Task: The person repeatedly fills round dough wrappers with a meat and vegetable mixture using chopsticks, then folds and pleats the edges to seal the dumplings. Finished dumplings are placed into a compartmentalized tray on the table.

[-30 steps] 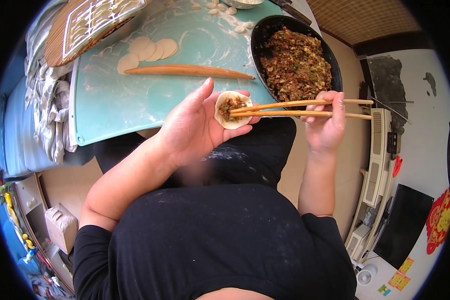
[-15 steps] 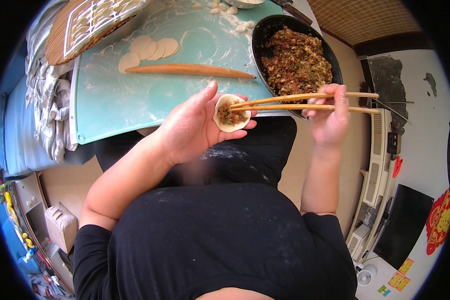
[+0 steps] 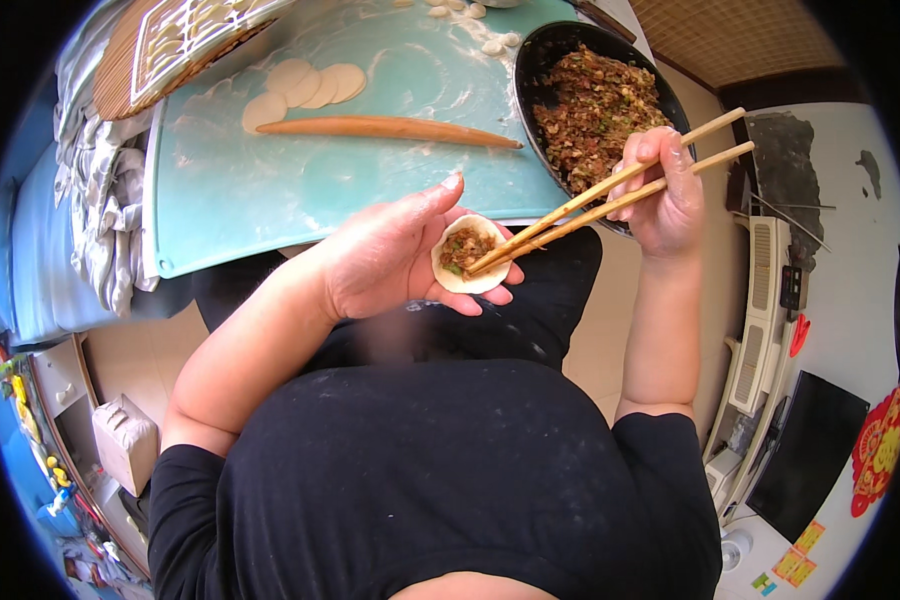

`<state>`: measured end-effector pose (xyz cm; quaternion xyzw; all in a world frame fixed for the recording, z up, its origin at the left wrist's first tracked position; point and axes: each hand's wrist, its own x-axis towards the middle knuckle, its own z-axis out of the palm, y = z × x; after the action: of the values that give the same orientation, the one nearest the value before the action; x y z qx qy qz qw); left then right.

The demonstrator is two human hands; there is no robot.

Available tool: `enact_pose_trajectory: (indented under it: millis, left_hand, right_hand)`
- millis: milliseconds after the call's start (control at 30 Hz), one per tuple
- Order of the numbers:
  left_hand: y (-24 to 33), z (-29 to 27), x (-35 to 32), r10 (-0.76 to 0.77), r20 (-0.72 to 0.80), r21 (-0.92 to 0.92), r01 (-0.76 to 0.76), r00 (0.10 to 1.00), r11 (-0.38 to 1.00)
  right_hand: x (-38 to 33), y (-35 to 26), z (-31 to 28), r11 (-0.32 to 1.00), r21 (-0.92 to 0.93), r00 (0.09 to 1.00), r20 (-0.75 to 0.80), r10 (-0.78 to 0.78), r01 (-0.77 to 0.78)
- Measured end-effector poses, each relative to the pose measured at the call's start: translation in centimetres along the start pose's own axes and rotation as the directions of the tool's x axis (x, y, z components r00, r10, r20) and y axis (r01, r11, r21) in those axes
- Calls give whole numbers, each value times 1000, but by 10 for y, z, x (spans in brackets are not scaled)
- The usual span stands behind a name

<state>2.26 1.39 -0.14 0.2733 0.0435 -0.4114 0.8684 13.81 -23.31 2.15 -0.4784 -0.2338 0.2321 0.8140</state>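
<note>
While our spread left hand carries one wrapper (filled but unfolded), our right hand pinches chopsticks, and other flat wrappers lie unfilled.

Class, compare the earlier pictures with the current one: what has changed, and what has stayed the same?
The right hand has moved up the picture, so the chopsticks, nearly level before, now slant down leftward. The left hand and its filled wrapper have shifted slightly toward the body. Nothing was let go; the chopstick tips remain at the filling, and the rolling pin stays on the mat.
</note>
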Motion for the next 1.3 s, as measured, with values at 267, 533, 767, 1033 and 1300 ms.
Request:
enact_pose_trajectory:
  millis: [267,533,767,1033,1300]
  left_hand:
    - [-1,-2,3,24,6,18,-24,1000,1000]
    - [-5,-8,8,103,-57,-27,-104,993,994]
    - [-6,-10,8,154,-107,-64,-161,982,985]
    - [-7,-11,8,160,-100,-57,-166,982,984]
    - [-6,-15,3,215,-204,-65,-232,955,971]
  right_hand:
    - [-3,14,3,1000,2,996,-91,14,-14]
    - [-9,24,2,998,-52,962,-272,15,-31]
    - [-15,26,14,997,-78,958,-285,-39,17]
    - [-16,29,12,999,-28,932,-359,-52,45]
    - [-47,8,-42,973,-105,681,-699,-219,206]
